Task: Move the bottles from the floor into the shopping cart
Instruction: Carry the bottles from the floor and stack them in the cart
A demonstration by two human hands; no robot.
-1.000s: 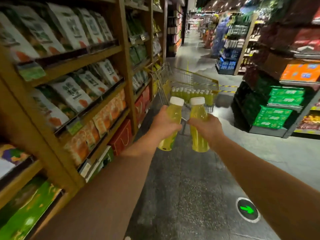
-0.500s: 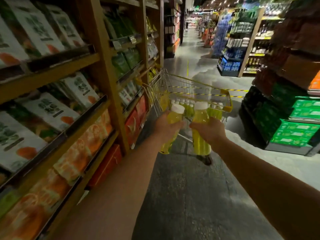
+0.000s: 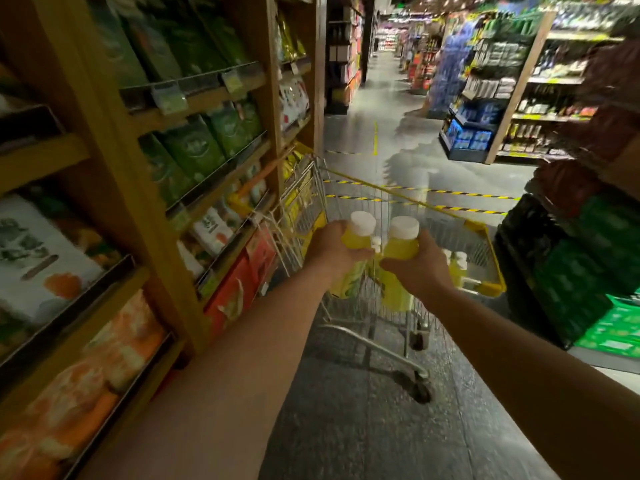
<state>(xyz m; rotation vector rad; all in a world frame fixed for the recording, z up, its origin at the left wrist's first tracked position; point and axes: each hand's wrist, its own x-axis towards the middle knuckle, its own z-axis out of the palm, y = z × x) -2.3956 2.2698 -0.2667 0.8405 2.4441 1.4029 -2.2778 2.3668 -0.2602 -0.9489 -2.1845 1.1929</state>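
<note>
Bare left grip (image 3: 330, 254), right grip (image 3: 419, 268)

The shopping cart (image 3: 304, 202) is thin, bright wire metal with glossy yellow plastic trim along its rim. The left bottle (image 3: 354, 240) and right bottle (image 3: 399, 249) are smooth, translucent plastic under matt white caps (image 3: 404, 226). The shelves (image 3: 104, 109) look like satin-finished wood. The floor (image 3: 363, 427) is dark, speckled and faintly glossy.

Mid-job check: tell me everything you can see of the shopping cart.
The shopping cart is a silver wire basket with a yellow rim, on a metal frame with dark wheels. It stands upright on the dark floor, close beside the wooden shelf; whether they touch is unclear. Several yellow bottles with white caps stand inside.
</note>
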